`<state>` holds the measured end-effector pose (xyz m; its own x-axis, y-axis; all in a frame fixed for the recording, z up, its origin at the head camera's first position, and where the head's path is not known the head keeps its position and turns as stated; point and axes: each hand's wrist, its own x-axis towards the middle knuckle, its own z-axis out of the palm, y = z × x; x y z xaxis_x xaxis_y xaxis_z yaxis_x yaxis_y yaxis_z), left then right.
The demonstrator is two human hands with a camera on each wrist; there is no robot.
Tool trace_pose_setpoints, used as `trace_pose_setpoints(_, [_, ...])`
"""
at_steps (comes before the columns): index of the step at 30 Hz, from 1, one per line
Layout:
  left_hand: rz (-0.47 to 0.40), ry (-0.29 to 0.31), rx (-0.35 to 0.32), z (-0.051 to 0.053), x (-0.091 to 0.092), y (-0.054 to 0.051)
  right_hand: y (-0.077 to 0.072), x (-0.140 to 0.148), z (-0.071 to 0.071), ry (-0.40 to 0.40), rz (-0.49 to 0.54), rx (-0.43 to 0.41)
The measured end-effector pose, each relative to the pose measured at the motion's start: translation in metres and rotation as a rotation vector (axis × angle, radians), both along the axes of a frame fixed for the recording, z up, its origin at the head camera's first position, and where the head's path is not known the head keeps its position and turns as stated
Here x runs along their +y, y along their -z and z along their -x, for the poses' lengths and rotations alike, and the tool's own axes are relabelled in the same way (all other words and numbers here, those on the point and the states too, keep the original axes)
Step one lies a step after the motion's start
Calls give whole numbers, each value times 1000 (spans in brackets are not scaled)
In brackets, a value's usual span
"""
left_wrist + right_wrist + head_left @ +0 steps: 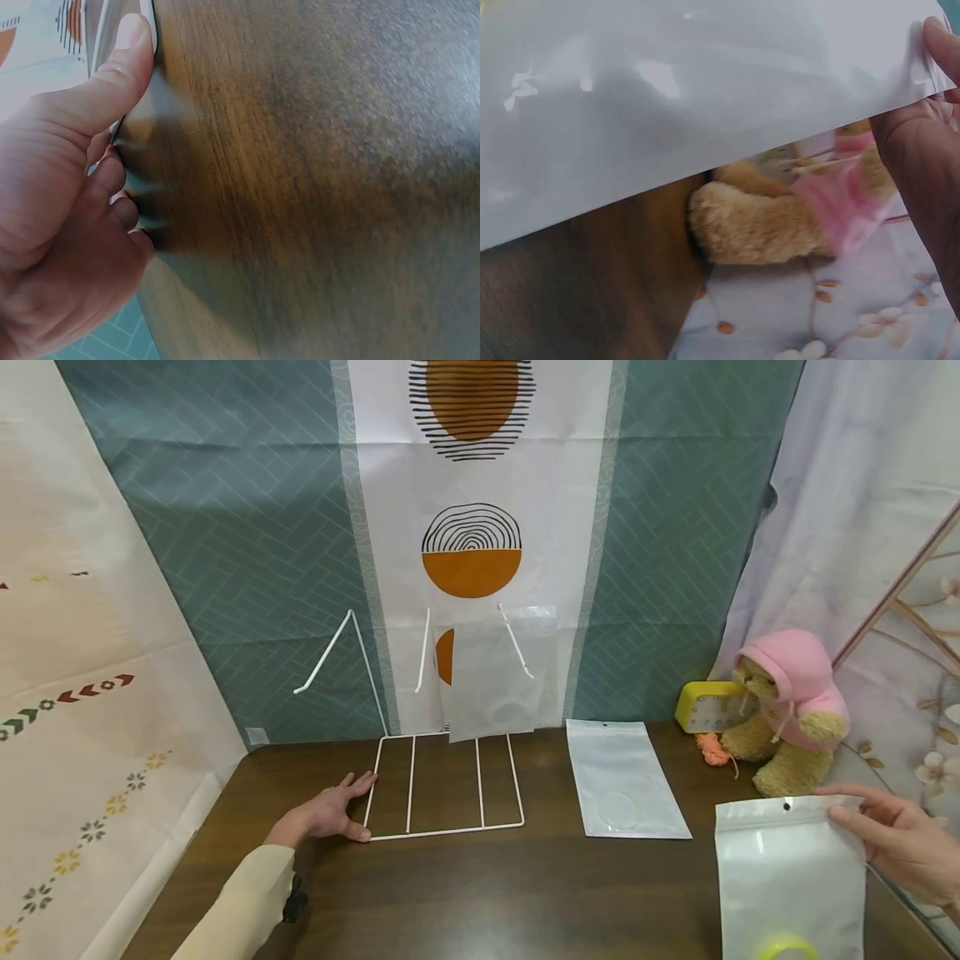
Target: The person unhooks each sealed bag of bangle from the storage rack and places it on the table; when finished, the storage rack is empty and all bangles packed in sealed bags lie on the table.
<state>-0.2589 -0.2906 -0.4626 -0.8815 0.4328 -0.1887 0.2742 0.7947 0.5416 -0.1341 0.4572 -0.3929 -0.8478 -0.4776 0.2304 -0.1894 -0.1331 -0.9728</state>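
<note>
My left hand [337, 810] rests on the table at the left side of a white wire rack [446, 832], fingers spread and thumb touching its front left corner. In the left wrist view, the thumb [124, 71] lies along the wire. The rack has three upright hooks. A translucent white pouch [491, 677] hangs at the right hook. At the far right, my right hand [900, 839] pinches the top corner of a white zip pouch [791, 868] with a hang hole. Something round and yellow [787, 947] shows at its lower part.
Another white pouch [626, 777] lies flat on the brown table [480, 902], a round outline in it. At the back right sit a teddy bear [795, 710] in a pink hoodie, a yellow clock [708, 706] and an orange yarn bundle [714, 749]. Patterned cloths [675, 527] hang behind.
</note>
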Motion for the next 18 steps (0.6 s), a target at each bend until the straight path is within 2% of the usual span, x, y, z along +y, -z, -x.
trace_pose_setpoints(7, [14, 4, 12, 3, 1, 1, 25, 0, 20, -96, -37, -127])
trace_pose_setpoints(13, [12, -7, -2, 3, 2, 1, 46, 2, 22, -115, -53, -253])
trace_pose_setpoints(18, [15, -21, -8, 2, 2, 2, 59, 2, 22, -93, -111, -301])
